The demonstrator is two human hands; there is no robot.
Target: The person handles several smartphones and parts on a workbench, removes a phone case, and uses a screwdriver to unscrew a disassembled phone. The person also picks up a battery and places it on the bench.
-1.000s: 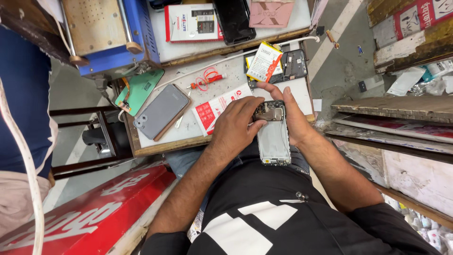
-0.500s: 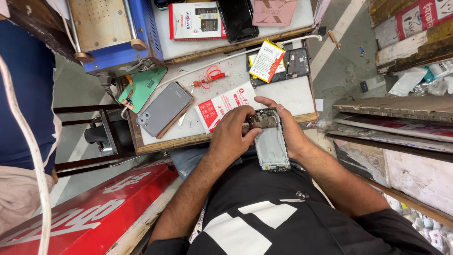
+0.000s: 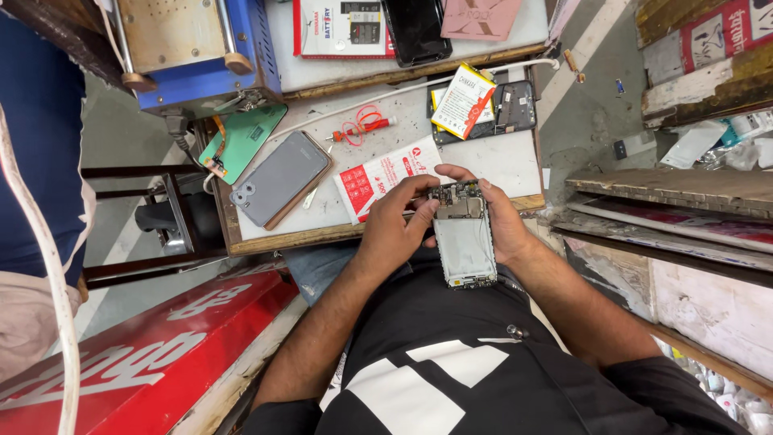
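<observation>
An opened phone [image 3: 465, 238] is held between the hands over the lap, just before the tabletop [image 3: 507, 161], on which a phone back [image 3: 280, 177] lies to the left, a packet [image 3: 386, 177] in the middle and a battery [image 3: 463, 101] behind.

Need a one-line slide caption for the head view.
Both hands, left and right, grip an opened phone over the lap, beside a cluttered workbench holding a grey phone.
</observation>
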